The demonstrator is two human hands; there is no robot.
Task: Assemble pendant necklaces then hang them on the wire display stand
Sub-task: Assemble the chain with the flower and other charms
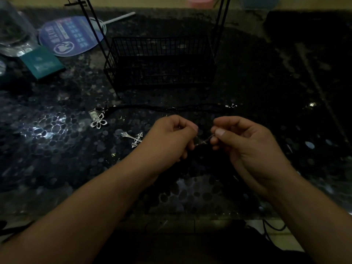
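Above dark table [57, 149], both hands [171, 138] pinch small chain [204, 141] between them.

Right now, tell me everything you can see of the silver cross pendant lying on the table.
The cross pendant looks like bright silvery metal, with an openwork centre and flared, fleur-like tips on its arms. It lies flat on the dark pebble-patterned table, tilted diagonally, its long arm pointing up and to the left. It sits just left of the left hand, whose wrist edge hides its right tip; contact cannot be told. No cord can be seen on it. The flower pendant lies apart from it, further up and left.
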